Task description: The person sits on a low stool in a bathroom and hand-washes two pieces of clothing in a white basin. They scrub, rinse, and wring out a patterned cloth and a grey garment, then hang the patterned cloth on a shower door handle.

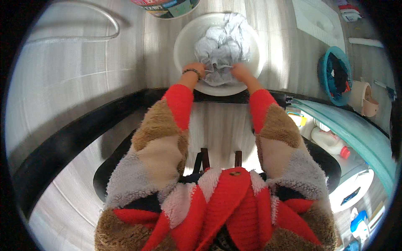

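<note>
A white round basin (pixel 181 46) stands on the floor in front of me. In it lies a wet, crumpled whitish cloth (pixel 222 42), its far end draped up over the basin's back rim. My left hand (pixel 197 69), with a dark bracelet at the wrist, is closed on the cloth's near left part. On the right, my right hand (pixel 240 72) is closed on another part of it, slightly smeared by motion. A thin strip of the cloth stretches between the two hands. My fingertips are partly hidden in the folds.
A dark raised sill (pixel 138 98) runs along the basin's near side. A printed bucket (pixel 171 9) stands behind. At the right are a blue-green basin (pixel 322 71) with dark cloths, a glass panel (pixel 351 125) and a white bottle with red cap (pixel 328 141). A hose (pixel 83 38) lies at left.
</note>
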The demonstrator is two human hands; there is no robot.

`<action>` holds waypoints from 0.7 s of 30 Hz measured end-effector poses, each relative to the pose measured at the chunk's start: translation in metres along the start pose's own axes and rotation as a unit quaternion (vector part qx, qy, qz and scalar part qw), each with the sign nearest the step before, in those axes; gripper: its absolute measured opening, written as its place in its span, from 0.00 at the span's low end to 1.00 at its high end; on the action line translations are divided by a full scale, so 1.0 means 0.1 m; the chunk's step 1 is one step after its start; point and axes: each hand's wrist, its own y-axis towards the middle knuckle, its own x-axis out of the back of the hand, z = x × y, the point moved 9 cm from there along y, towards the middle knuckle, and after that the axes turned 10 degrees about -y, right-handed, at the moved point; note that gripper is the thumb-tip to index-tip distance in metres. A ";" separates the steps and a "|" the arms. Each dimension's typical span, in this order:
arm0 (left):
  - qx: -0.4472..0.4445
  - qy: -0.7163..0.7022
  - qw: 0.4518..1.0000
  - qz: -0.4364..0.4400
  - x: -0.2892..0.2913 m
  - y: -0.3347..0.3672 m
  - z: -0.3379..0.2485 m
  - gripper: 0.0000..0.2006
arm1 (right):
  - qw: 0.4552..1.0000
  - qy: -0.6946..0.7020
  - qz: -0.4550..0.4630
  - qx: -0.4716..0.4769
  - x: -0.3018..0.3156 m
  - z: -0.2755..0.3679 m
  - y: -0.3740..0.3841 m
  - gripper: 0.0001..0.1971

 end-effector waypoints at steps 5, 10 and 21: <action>-0.112 -0.264 0.957 -0.052 1.00 -0.45 0.24 0.12 | 0.940 0.319 -0.074 -0.094 0.92 -0.41 -0.38 0.13; -0.200 -0.604 0.758 -0.142 2.41 -1.91 -0.53 0.12 | 0.917 0.203 -0.325 0.109 2.83 0.84 -1.30 0.12; -0.319 -0.676 0.620 -0.238 3.62 -3.68 -1.39 0.09 | 0.782 0.323 -0.298 0.443 4.13 1.86 -2.84 0.21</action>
